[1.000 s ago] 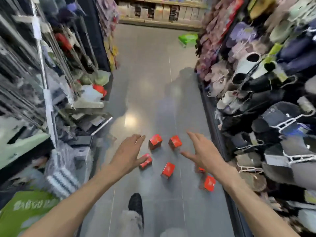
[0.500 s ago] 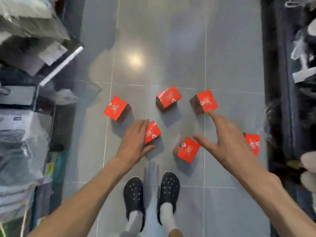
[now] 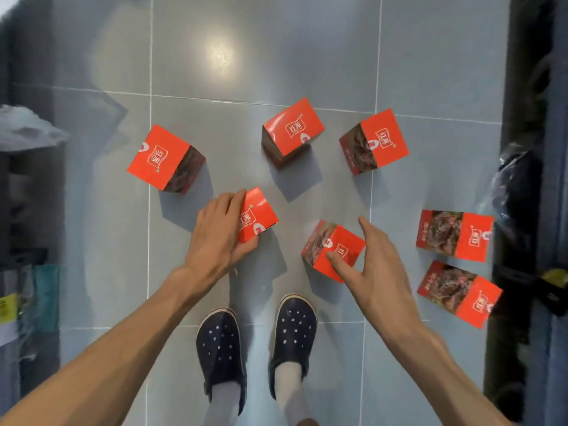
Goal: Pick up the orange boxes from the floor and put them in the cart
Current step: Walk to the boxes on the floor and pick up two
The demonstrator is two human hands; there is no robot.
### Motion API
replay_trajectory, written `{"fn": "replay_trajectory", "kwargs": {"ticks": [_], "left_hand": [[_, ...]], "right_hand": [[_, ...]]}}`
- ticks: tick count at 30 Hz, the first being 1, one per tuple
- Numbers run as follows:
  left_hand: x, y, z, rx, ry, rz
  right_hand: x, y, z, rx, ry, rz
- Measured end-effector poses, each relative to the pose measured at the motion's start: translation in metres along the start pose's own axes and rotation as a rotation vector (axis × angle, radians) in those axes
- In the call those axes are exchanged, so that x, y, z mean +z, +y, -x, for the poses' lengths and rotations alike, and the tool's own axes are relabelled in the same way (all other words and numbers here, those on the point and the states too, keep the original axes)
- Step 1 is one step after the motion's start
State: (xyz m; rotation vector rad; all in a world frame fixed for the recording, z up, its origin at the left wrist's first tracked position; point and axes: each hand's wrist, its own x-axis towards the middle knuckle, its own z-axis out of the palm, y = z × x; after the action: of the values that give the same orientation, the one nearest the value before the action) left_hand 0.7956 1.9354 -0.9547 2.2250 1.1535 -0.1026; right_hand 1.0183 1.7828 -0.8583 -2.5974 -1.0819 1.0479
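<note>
Several orange boxes lie scattered on the grey tiled floor (image 3: 276,50). My left hand (image 3: 218,238) grips one small orange box (image 3: 259,215), fingers along its left side and thumb at its near edge. My right hand (image 3: 373,272) is spread over another orange box (image 3: 335,245); the thumb touches its near face and the fingers hover at its right side without closing. More boxes sit at the far left (image 3: 166,158), far middle (image 3: 292,130), far right (image 3: 375,141) and along the right (image 3: 455,235) (image 3: 461,293). No cart is in view.
My two feet in dark clogs (image 3: 221,342) stand just behind the boxes. A shelf unit with bagged goods (image 3: 27,210) lines the left side. A dark shelf base (image 3: 522,179) with bagged items runs along the right, close to the two rightmost boxes.
The view has dropped closer to the floor. My left hand has closed around the small box. My right hand has come down onto the box in front of my right foot.
</note>
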Motion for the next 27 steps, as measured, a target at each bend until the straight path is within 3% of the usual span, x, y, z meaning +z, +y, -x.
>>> {"fn": "replay_trajectory", "kwargs": {"ticks": [7,12,15,18,22,27], "left_hand": [[-0.048,-0.003,0.041,0.001,-0.031,0.063],[-0.036,-0.035,0.057,-0.054,-0.019,0.116],[-0.035,-0.051,0.064,-0.077,-0.004,0.121],[-0.051,-0.056,0.071,-0.089,0.03,0.123],[-0.094,-0.045,0.083,-0.109,0.075,0.13],[-0.217,-0.003,0.118,-0.158,0.195,0.17]], "right_hand": [[0.078,0.015,-0.024,0.559,0.09,-0.308],[0.148,0.017,-0.062,0.816,0.353,-0.44],[0.163,0.028,-0.071,0.908,0.4,-0.476],[0.142,0.021,-0.059,0.737,0.395,-0.347],[0.081,-0.023,-0.028,0.297,0.297,-0.194],[-0.042,-0.127,0.018,-0.132,0.155,-0.207]]}}
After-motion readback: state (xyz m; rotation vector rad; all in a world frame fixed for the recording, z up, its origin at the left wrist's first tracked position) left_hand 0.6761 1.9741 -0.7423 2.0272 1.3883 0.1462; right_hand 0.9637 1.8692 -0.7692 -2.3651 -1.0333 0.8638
